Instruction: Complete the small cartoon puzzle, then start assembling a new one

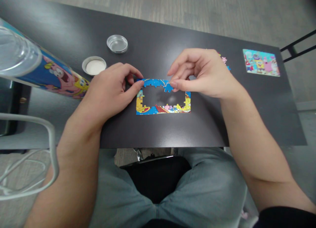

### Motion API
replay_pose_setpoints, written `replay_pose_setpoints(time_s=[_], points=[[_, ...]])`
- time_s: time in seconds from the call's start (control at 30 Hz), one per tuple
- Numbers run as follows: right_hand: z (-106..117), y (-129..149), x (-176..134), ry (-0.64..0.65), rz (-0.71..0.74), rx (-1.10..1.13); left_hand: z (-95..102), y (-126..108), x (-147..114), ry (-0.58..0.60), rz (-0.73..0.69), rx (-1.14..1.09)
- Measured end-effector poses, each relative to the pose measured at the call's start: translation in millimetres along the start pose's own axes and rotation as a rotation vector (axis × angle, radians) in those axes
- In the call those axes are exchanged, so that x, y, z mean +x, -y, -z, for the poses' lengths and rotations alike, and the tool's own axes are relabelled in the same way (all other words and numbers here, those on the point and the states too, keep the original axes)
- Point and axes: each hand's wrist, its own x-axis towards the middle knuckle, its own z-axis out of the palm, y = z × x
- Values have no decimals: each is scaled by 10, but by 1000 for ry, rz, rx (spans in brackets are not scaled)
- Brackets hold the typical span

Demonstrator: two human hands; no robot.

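Observation:
A rectangular jigsaw puzzle border [150,110] lies on the dark table, its pieces joined into a ring around bare tabletop. The thumb and forefinger of my left hand [112,88] press on its upper left corner. Over the ring's top edge, right of centre, my right hand [199,73] pinches a blue jigsaw piece [168,87] between thumb and finger. That piece overlaps the top row in view; whether it touches the row I cannot tell. More loose puzzle pieces [224,60] show partly behind my right hand.
A cartoon picture card [261,63] lies at the far right of the table [163,132]. Two round tins [117,44] sit at the back left, the nearer one with something white inside. A large cartoon-printed tube [56,73] and a white cable [53,149] occupy the left.

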Motion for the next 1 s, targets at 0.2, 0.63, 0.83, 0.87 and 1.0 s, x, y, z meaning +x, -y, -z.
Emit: replay_pose_setpoints(time_s=[0.2,0.63,0.83,0.87,1.0], points=[[32,44,-11,-41,-58,-31,-78,148,31,-67,-90,-20],[155,-240,40,-62,-92,-240,-130,299,55,-112,-198,-14],[162,-255,32,-93,-78,-289,-132,272,55,-111,-166,23],[175,-240,25,-87,-68,-309,-128,265,54,-109,-164,26],[239,-159,7,-23,8,-475,-118,265,47,-111,-178,24]])
